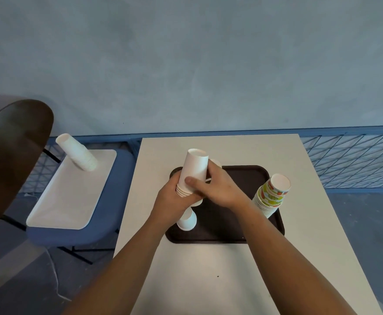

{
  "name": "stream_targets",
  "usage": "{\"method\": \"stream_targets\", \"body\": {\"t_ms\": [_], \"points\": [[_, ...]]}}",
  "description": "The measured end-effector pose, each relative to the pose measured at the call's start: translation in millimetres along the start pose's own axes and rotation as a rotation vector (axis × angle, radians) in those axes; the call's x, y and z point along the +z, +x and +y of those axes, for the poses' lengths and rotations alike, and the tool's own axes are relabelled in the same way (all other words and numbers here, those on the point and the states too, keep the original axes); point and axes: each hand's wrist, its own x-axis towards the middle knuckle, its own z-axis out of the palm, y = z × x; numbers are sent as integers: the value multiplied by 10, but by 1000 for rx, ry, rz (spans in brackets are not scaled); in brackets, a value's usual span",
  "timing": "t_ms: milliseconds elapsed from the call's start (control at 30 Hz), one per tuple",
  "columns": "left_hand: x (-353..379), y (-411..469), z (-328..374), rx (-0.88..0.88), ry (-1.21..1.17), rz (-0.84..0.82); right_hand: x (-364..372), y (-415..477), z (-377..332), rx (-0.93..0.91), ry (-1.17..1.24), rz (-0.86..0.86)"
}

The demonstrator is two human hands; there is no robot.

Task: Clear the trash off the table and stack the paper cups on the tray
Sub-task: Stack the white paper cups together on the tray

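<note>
A dark brown tray (pixel 249 178) lies on the white table (pixel 208 269). Above its left part both hands hold an upside-down stack of white paper cups (pixel 195 167). My left hand (pixel 172 201) grips the stack's lower rims, and my right hand (pixel 217 187) wraps round its middle from the right. Below my left hand another white cup (pixel 187 221) stands on the tray, partly hidden. A stack of colourful patterned cups (pixel 272 194) stands upside down at the tray's right edge.
To the left, a blue chair (pixel 108 223) carries a white tray (pixel 72 196) with a leaning stack of white cups (pixel 77 153). A dark round tabletop (pixel 11 151) is at far left. A blue wire fence (pixel 349 160) runs behind, along a blue wall.
</note>
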Motion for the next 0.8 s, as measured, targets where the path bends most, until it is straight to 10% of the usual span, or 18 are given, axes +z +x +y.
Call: {"method": "stream_targets", "body": {"t_ms": [333, 800], "points": [[-74, -127, -40, 48, 4, -79, -66, -102, -152, -68, -17, 141], [150, 233, 264, -35, -23, 71, -478, -412, 58, 55, 263, 768]]}}
